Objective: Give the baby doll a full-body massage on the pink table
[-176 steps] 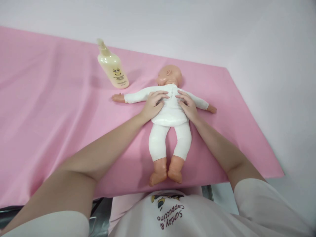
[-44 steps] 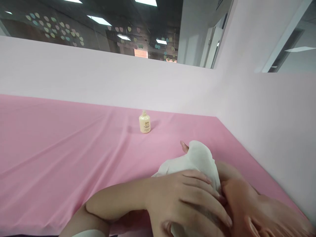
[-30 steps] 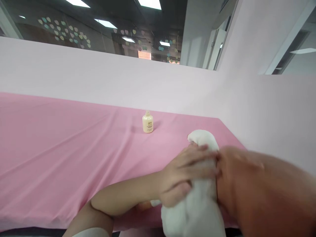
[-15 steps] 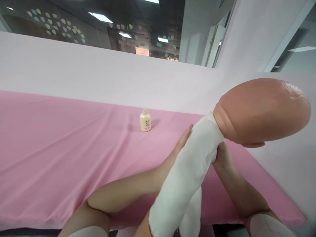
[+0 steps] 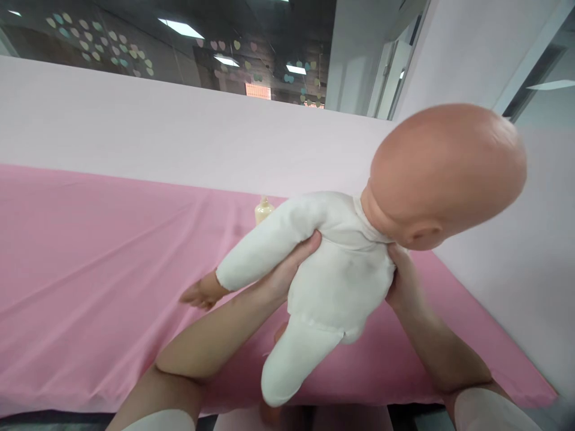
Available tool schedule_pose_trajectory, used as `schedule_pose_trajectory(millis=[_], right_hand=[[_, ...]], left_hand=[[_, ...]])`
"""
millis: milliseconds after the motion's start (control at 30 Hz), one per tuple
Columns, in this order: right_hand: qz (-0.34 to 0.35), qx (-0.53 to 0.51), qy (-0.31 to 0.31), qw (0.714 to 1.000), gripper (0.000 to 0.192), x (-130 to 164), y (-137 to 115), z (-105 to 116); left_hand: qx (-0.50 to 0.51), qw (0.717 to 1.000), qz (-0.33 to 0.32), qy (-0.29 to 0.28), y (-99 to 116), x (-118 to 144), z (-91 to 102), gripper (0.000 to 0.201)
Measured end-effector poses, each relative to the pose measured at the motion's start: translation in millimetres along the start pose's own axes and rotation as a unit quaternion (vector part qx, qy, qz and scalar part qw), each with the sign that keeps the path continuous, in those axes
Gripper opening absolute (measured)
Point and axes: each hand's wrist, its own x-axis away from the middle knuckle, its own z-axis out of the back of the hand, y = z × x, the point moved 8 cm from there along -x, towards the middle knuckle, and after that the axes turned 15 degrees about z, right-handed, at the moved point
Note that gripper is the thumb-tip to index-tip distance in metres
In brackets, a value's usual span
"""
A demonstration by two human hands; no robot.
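A baby doll [image 5: 341,281] with a white cloth body and a bald, hard head is held up above the pink-covered table [image 5: 112,287]. Its back and the back of its head face me, with the head tilted to the upper right. My left hand [image 5: 300,257] grips it under its left arm, thumb against its back. On the other side of the torso, my right hand [image 5: 399,275] is closed around it below the neck, its fingers mostly hidden. One doll arm stretches over my left forearm; its legs hang near the table's front edge.
Behind the doll's arm, a cream pump bottle [image 5: 263,209] stands near the back of the table, partly covered. A pale wall [image 5: 179,137] with a window above it runs along the back, and another wall closes off the right side.
The doll has turned so its back faces me, and its head has shifted left and up. Its arm now extends left, covering part of the bottle. My left hand has moved slightly left.
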Motion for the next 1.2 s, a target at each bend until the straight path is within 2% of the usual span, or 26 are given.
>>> schedule_pose_trajectory(millis=[100,200,300,400,500,633,700,833,933,1100,1133,1200], right_hand=[[0.033,0.038,0.058,0.997,0.043,8.7,-6.3,18.6],[0.056,0.046,0.050,0.996,0.044,15.7,-14.1,23.2],[0.054,0.025,-0.007,0.998,0.044,13.9,-17.6,11.0],[0.031,0.007,-0.019,0.999,0.041,2.6,-11.0,0.3],[-0.017,-0.029,-0.006,0.999,0.040,-12.6,11.2,-7.6],[-0.082,-0.069,-0.004,0.994,0.043,-28.6,57.1,-9.5],[-0.118,-0.071,-0.013,0.990,0.043,-32.2,83.6,-4.5],[-0.200,-0.064,-0.035,0.977,0.046,-31.1,133.4,8.8],[-0.188,-0.045,-0.021,0.981,0.043,-35.0,153.4,20.1],[-0.170,0.013,0.013,0.985,0.035,-39.0,175.0,38.4],[-0.157,0.024,0.004,0.987,0.034,-40.1,176.7,39.9],[-0.078,0.046,-0.016,0.996,0.035,-45.3,171.0,41.7]], left_hand=[[0.047,0.998,0.039,-0.002,2.2,0.9,-13.9,0.040],[0.080,0.991,0.106,-0.029,-10.7,1.6,-20.4,0.045],[0.081,0.989,0.120,-0.008,-16.9,-3.2,-12.8,0.049],[0.066,0.992,0.093,0.056,-16.4,-16.7,4.2,0.045],[0.056,0.990,0.052,0.120,-15.8,-36.7,25.5,0.038],[0.059,0.992,0.004,0.112,-19.5,-66.3,44.3,0.026],[0.053,0.991,0.011,0.120,-26.6,-78.6,54.3,0.022],[0.052,0.977,0.041,0.200,-44.1,-94.2,84.1,0.018],[0.043,0.974,0.059,0.215,-56.4,-103.5,100.9,0.016],[0.007,0.985,0.075,0.153,-73.3,-117.4,114.7,0.020],[0.008,0.987,0.079,0.142,-76.6,-119.1,116.5,0.020],[0.017,0.983,0.090,0.157,-82.9,-120.4,123.7,0.021]])
